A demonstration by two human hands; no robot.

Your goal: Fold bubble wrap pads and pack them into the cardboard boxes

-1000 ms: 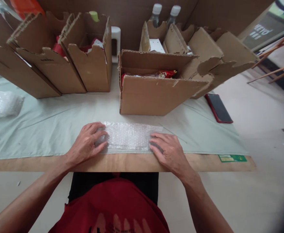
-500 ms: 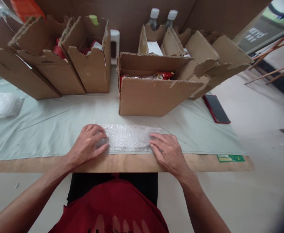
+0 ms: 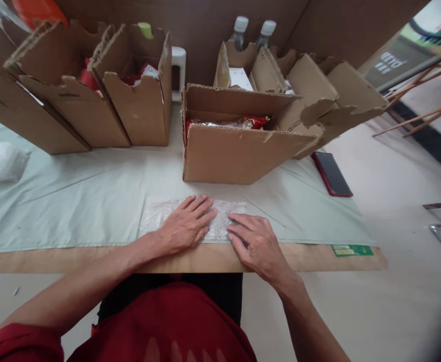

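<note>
A flat piece of clear bubble wrap [image 3: 221, 223] lies on the pale green cloth [image 3: 92, 201] near the table's front edge. My left hand [image 3: 186, 223] lies flat over its middle, palm down, with the fingers spread a little. At the right end of the wrap rests my right hand [image 3: 256, 244], its fingertips touching the plastic and its fingers slightly apart. Neither hand grips anything. Part of the wrap is hidden under my left hand.
Cardboard boxes stand behind the hands, the nearest one [image 3: 235, 156] holding red packets. More bubble wrap [image 3: 1, 162] lies at the far left. A phone [image 3: 332, 174] is on the right, and a green label [image 3: 352, 250] is on the wooden edge [image 3: 73, 259].
My left hand has moved right, from the left end of the bubble wrap onto its middle, and now lies flat. My right hand stays near the right end.
</note>
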